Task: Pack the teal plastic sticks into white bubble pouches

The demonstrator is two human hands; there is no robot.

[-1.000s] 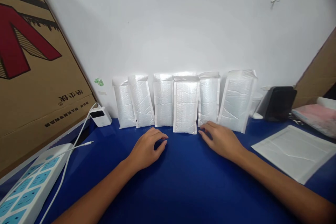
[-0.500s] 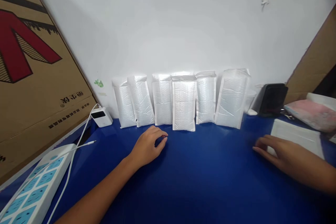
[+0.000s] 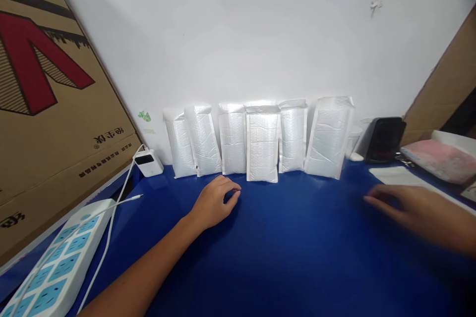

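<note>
This looks like a small packing or mail-order workstation rather than a home room. A row of white bubble mailers [image 3: 260, 141] stands upright against a plain white wall [image 3: 241, 34] with chipped paint, and a flat mailer [image 3: 399, 177] lies on the right of the blue-covered table [image 3: 278, 257]. Large corrugated cardboard sheets [image 3: 55, 84] with red printing and shipping marks lean at the left, and more cardboard [image 3: 446, 84] stands at the right. A white power strip [image 3: 55, 267] with blue sockets, a small white power bank [image 3: 148, 163] with a cable, and a black device [image 3: 385, 138] sit on the tabletop, beside a pink item in a clear bag [image 3: 441, 159].
</note>
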